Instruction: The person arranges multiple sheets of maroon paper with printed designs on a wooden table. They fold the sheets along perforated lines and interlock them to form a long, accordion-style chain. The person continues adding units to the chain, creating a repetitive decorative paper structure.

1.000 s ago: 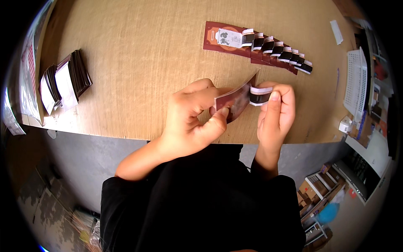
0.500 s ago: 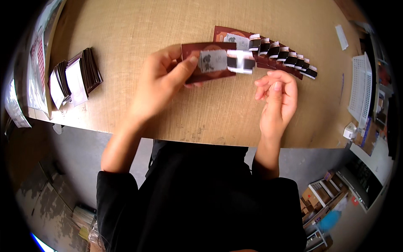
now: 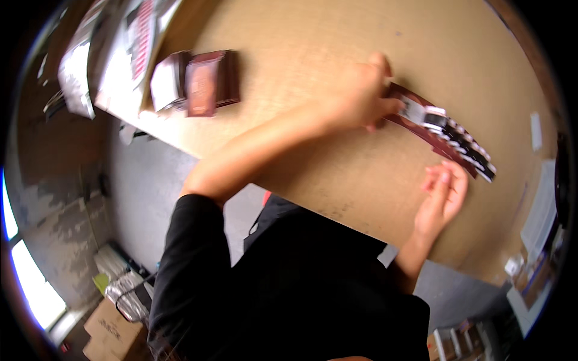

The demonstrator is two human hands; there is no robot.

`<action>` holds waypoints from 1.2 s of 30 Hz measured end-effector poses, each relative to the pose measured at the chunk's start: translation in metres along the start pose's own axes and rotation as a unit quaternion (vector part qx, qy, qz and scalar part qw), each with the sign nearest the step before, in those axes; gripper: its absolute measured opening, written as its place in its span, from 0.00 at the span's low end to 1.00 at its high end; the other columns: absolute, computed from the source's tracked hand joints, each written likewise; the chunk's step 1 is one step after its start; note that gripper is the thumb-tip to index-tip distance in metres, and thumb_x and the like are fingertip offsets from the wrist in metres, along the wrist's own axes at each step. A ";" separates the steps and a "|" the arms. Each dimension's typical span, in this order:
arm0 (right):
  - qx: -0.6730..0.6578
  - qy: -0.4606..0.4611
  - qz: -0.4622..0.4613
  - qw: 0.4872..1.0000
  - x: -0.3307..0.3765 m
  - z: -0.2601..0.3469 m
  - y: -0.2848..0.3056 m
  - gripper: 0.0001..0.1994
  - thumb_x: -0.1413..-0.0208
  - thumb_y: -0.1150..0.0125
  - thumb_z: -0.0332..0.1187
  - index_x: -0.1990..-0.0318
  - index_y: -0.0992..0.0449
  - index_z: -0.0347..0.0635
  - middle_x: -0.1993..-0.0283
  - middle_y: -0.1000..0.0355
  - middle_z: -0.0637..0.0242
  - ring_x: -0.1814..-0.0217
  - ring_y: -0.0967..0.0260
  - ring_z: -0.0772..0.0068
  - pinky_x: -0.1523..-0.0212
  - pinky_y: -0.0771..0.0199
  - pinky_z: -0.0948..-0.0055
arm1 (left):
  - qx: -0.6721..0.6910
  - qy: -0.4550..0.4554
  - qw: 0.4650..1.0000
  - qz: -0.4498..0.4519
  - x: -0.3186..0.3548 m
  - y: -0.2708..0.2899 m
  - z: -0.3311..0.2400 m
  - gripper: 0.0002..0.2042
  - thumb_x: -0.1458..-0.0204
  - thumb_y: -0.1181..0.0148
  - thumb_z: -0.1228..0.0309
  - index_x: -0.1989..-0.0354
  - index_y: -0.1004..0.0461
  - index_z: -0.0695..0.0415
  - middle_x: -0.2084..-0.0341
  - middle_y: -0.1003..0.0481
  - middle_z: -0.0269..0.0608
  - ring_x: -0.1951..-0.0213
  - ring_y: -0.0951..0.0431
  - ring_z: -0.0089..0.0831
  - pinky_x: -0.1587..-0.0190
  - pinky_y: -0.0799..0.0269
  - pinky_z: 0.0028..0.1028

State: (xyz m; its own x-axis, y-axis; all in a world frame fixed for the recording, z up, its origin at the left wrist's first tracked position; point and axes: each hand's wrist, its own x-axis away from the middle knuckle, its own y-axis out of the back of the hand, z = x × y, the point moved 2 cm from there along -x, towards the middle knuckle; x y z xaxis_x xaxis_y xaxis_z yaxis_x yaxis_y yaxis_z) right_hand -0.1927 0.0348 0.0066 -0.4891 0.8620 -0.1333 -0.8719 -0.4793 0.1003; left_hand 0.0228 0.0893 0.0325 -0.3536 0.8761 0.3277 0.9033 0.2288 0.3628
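Observation:
My left hand [image 3: 361, 96], smeared by motion, pinches the near-left end of a dark red card [image 3: 394, 90] at the head of an overlapping row. The card has a grey printed panel [image 3: 412, 111] and a black-and-white tab at its right end. Beyond it, more black-and-white tabs [image 3: 463, 144] step away to the right over dark red cards. Below the row hovers my right hand [image 3: 444, 195], palm up, with loosely curled fingers and nothing visible in them.
Two bundles of dark red cards, one pale-faced [image 3: 168, 84] and one with a reddish top [image 3: 203, 84], stand at the table's left. Plastic-wrapped material [image 3: 129, 57] lies beyond them. A white basket [image 3: 537, 207] and a white strip [image 3: 536, 131] are at the right.
My view has turned, so the table slants. My left hand has carried its card right to the row's left end. The right hand stays empty and loosely curled near the row.

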 end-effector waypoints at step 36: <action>0.025 -0.001 0.074 0.997 0.009 0.001 -0.002 0.06 0.46 0.52 0.22 0.60 0.35 0.35 0.67 0.34 0.64 0.75 0.45 0.84 0.74 0.43 0.87 | -0.545 -0.017 0.815 -0.197 0.135 0.147 0.059 0.40 0.80 0.30 0.69 0.48 0.37 0.53 0.57 0.37 0.42 0.47 0.40 0.38 0.41 0.51 0.40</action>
State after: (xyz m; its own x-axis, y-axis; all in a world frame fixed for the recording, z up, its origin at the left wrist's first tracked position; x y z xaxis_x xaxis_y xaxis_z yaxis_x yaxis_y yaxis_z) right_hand -0.1955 0.0431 0.0064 -0.6128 0.7823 -0.1117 -0.7875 -0.5928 0.1686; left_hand 0.1219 0.2658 0.0784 -0.5401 0.8414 -0.0187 -0.0374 -0.0018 0.9993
